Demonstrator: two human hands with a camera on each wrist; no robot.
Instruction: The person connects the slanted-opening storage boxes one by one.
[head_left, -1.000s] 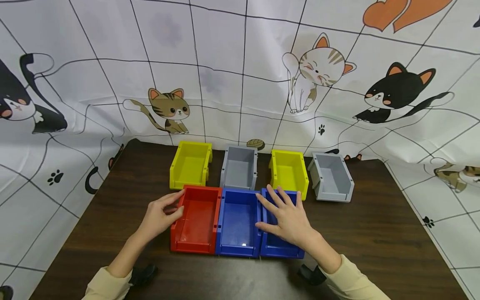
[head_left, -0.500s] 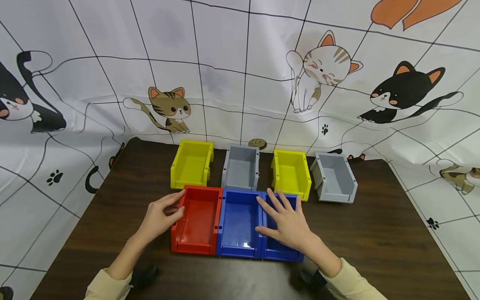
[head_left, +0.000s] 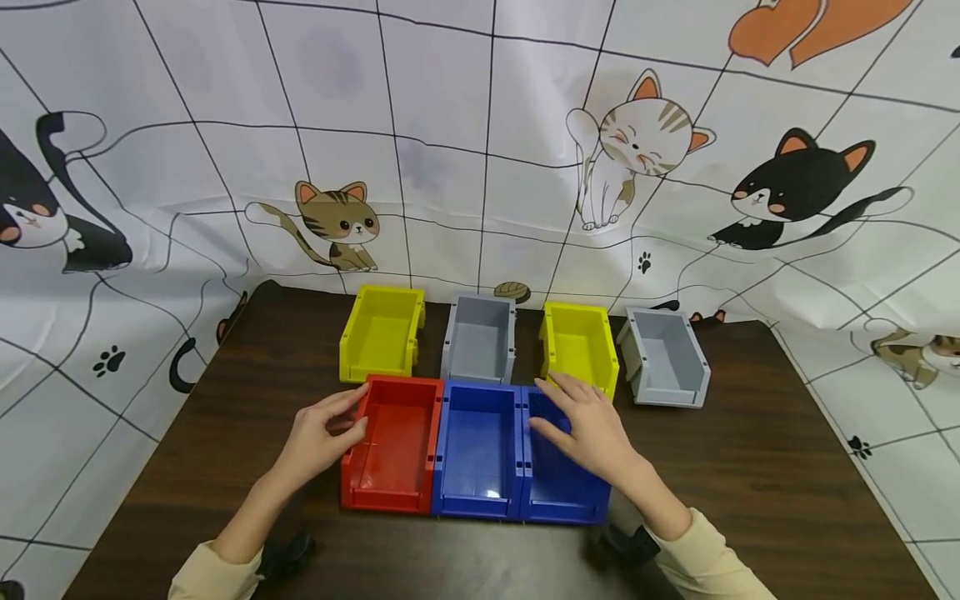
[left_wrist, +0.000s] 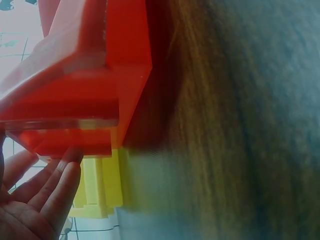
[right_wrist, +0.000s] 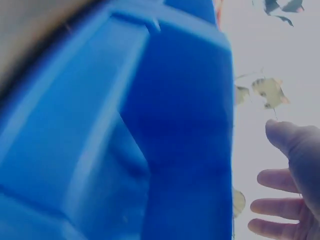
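Observation:
In the head view, a red plastic bin [head_left: 396, 446], a blue bin [head_left: 480, 450] and a second blue bin [head_left: 564, 479] stand side by side in the front row. My left hand [head_left: 318, 437] rests against the red bin's left side, its thumb and fingertips at the side wall. The left wrist view has nearly straight fingers [left_wrist: 57, 182] beside the red bin's underside ledge [left_wrist: 75, 142]. My right hand [head_left: 596, 429] hovers above the right blue bin, fingers spread and loosely bent, covering part of its right rim. In the right wrist view, that hand's fingers stand apart from the blue wall [right_wrist: 185, 130].
Behind the front row are a yellow bin [head_left: 384, 333], a grey bin [head_left: 480, 337], another yellow bin [head_left: 579, 342] and another grey bin [head_left: 666, 354]. All rest on a dark wooden table [head_left: 765, 467]. A white cat-print cloth [head_left: 450, 183] hangs at the back.
The right blue bin has come flush against the middle one. My right hand has shifted slightly right, its spread fingers drawing closer together. My left hand stays at the red bin.

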